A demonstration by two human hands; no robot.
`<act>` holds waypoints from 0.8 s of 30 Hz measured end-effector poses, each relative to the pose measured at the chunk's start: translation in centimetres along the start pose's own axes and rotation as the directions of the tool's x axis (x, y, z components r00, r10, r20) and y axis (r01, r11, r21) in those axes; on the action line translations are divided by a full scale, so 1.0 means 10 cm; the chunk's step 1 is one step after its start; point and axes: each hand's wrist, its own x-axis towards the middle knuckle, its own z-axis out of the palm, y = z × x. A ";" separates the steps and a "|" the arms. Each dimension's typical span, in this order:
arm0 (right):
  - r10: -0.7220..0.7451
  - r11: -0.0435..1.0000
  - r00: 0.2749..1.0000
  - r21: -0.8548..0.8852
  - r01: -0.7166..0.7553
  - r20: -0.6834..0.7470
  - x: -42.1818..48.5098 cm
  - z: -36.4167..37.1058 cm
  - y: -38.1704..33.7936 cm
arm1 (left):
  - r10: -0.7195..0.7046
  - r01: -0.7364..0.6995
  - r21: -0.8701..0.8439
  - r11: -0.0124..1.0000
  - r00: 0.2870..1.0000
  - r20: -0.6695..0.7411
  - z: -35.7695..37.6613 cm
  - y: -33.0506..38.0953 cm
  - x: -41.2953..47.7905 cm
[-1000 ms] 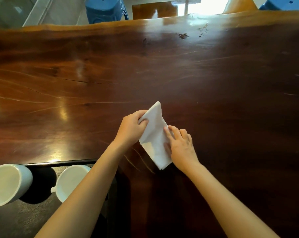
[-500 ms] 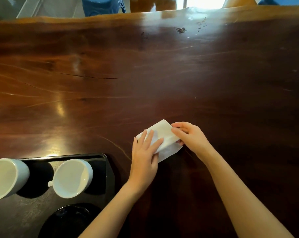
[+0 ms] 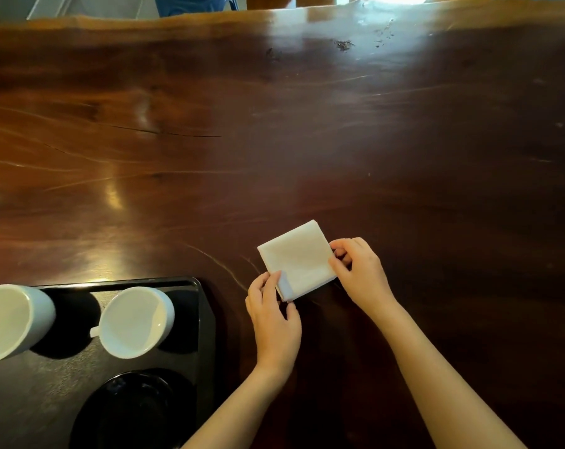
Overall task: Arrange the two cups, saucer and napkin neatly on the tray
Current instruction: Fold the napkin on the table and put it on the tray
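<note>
A white napkin [image 3: 299, 259], folded into a small square, lies on the dark wooden table [image 3: 274, 140] to the right of the tray. My left hand [image 3: 274, 315] pinches its near corner and my right hand [image 3: 359, 270] pinches its right corner. The black tray [image 3: 206, 319] sits at the lower left. On it stand two white cups, one at the far left edge of view [image 3: 12, 322] and one further right [image 3: 133, 320]. A black saucer [image 3: 135, 409] rests on the tray in front of them.
The table's far edge [image 3: 274, 17] runs along the top of the view, with a blue stool [image 3: 193, 3] behind it. Small crumbs or marks [image 3: 344, 44] lie near the far edge.
The napkin went from a loose upright sheet to a flat folded square. My left hand slid from pressing on top of it to holding its near corner. The view shifted, showing more of the tray.
</note>
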 end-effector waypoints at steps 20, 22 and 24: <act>-0.367 0.613 0.856 -0.598 0.517 0.363 0.24 0.23 0.21 | 0.287 -0.300 0.636 0.711 0.949 0.127 0.24 -0.02 0.62; -0.357 0.611 0.861 -0.606 0.509 0.364 0.21 0.22 0.22 | 0.287 -0.317 0.642 0.698 0.945 0.154 0.22 -0.03 0.64; -0.350 0.613 0.862 -0.606 0.507 0.366 0.19 0.19 0.21 | 0.282 -0.334 0.640 0.692 0.941 0.186 0.19 -0.03 0.65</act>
